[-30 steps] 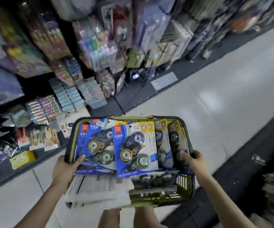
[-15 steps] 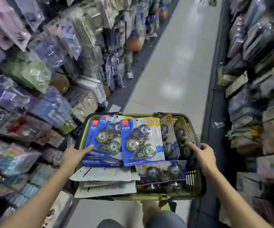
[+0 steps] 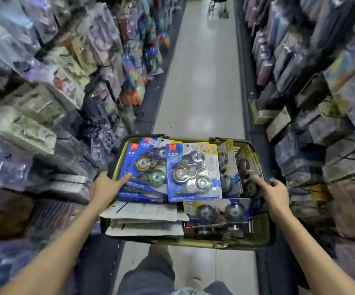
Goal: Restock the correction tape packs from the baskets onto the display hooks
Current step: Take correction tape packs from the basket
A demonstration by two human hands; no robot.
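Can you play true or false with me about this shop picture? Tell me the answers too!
1. The left hand and the right hand hold the olive-green plastic basket by its two sides. True.
2. The basket has nothing in it. False: it holds blue card correction tape packs and white printed paper sheets.
3. One hand is hanging a pack on a hook. False: both hands are at the basket, and the packs lie inside it.
4. Packed shelves stand on both sides of the pale shiny floor. True.
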